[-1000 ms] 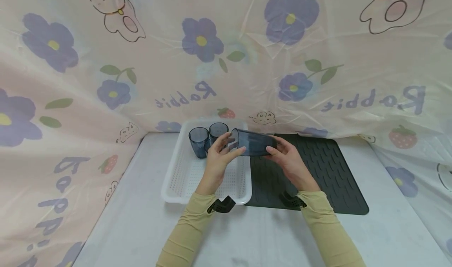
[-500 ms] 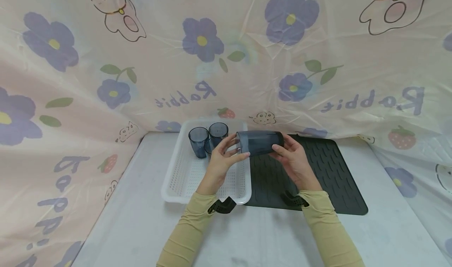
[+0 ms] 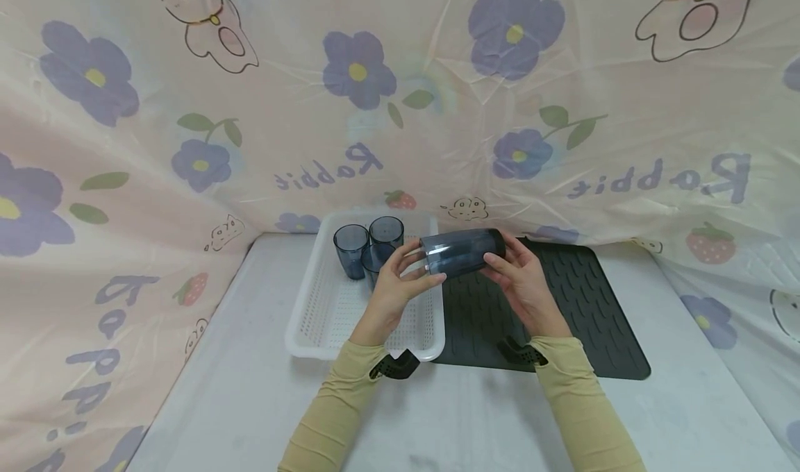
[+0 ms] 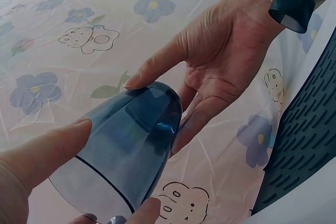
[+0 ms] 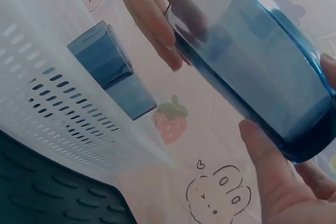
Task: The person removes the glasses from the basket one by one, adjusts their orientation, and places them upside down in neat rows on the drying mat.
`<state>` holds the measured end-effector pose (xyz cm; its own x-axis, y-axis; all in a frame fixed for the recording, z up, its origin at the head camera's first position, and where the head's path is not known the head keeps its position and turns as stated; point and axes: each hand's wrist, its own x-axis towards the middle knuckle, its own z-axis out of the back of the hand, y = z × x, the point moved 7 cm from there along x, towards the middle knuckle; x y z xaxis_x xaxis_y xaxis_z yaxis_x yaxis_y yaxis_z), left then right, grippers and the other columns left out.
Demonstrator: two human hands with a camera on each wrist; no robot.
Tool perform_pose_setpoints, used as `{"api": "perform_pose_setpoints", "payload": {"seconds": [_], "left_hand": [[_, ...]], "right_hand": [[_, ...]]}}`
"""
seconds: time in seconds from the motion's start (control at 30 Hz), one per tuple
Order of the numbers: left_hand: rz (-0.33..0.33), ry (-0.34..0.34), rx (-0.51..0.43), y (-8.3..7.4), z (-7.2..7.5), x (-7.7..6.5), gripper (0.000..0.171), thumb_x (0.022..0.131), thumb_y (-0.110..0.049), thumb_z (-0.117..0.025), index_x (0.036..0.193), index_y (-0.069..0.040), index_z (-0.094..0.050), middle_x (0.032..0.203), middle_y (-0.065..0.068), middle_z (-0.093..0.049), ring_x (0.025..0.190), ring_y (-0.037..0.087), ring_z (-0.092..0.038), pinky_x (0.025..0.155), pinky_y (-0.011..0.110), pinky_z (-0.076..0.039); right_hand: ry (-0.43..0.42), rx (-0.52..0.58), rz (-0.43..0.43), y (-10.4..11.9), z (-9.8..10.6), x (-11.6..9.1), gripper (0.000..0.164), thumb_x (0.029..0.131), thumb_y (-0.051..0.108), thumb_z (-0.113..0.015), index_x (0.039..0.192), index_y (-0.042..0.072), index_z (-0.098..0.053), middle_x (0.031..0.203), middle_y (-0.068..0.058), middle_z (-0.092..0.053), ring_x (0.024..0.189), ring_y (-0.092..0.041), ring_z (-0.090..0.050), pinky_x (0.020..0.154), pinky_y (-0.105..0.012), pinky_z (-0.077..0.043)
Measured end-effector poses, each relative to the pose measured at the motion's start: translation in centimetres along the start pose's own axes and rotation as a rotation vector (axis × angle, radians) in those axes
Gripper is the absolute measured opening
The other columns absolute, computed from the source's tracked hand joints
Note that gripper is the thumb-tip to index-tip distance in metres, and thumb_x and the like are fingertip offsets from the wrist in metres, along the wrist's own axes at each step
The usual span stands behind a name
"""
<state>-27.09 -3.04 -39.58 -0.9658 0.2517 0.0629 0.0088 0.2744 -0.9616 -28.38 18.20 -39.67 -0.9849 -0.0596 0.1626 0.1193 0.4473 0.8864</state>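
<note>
A blue tinted drinking glass (image 3: 465, 251) is held on its side in the air, above the seam between basket and mat. My left hand (image 3: 392, 295) holds its rim end, thumb in front and fingers round the far side. At the base end, my right hand (image 3: 525, 288) grips it between thumb and fingers. The left wrist view shows the glass (image 4: 128, 140) with its thick base towards the right hand (image 4: 226, 51). Three similar glasses stand upright in the white basket (image 3: 301, 323); the nearest one (image 3: 375, 258) is partly hidden by my left hand.
A dark ridged drying mat (image 3: 581, 319) lies right of the basket, against its side. Behind both hangs a patterned curtain (image 3: 437, 146). The white table (image 3: 487, 416) extends in front of them.
The held glass has shifted slightly right along with both hands. Its base end has risen, so it now tilts up to the right. More of the nearest basket glass shows.
</note>
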Motion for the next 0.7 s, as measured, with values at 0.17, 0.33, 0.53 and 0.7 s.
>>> {"api": "perform_pose_setpoints", "payload": {"seconds": [0.17, 0.33, 0.53, 0.7], "left_hand": [[0.022, 0.009, 0.003, 0.0, -0.1, -0.2, 0.076, 0.078, 0.002, -0.076, 0.143, -0.018, -0.041, 0.137, 0.011, -0.046, 0.120, 0.031, -0.051, 0.093, 0.038, -0.050], [0.055, 0.020, 0.028, 0.4, 0.0, -0.4, 0.079, 0.079, 0.000, -0.077, 0.146, -0.017, -0.038, 0.140, 0.011, -0.044, 0.123, 0.030, -0.050, 0.097, 0.039, -0.047], [0.037, 0.040, 0.073, 0.3, 0.0, -0.7, 0.073, 0.081, -0.004, -0.076, 0.144, -0.018, -0.041, 0.139, 0.010, -0.047, 0.123, 0.028, -0.051, 0.099, 0.039, -0.046], [-0.013, 0.038, 0.048, 0.0, 1.1, -0.8, 0.062, 0.083, -0.002, -0.074, 0.138, -0.013, -0.048, 0.133, 0.013, -0.053, 0.119, 0.032, -0.054, 0.096, 0.038, -0.049]], "right_hand": [[-0.019, 0.024, -0.011, -0.1, 0.1, -0.1, 0.045, 0.086, -0.007, -0.066, 0.128, 0.006, -0.055, 0.108, -0.007, -0.062, 0.093, -0.015, -0.065, 0.082, -0.031, -0.056], [-0.032, 0.030, -0.010, 0.0, 0.2, -0.4, 0.047, 0.086, -0.008, -0.067, 0.129, 0.005, -0.054, 0.111, -0.008, -0.061, 0.094, -0.015, -0.064, 0.082, -0.030, -0.056], [-0.048, 0.053, 0.011, 0.6, 0.5, -0.7, 0.046, 0.086, -0.006, -0.067, 0.128, 0.005, -0.055, 0.111, -0.008, -0.061, 0.094, -0.015, -0.065, 0.081, -0.030, -0.056], [-0.082, 0.039, 0.067, 1.7, 1.7, -0.9, 0.046, 0.087, -0.009, -0.065, 0.129, 0.006, -0.055, 0.112, -0.008, -0.061, 0.094, -0.014, -0.065, 0.079, -0.027, -0.056]]}}
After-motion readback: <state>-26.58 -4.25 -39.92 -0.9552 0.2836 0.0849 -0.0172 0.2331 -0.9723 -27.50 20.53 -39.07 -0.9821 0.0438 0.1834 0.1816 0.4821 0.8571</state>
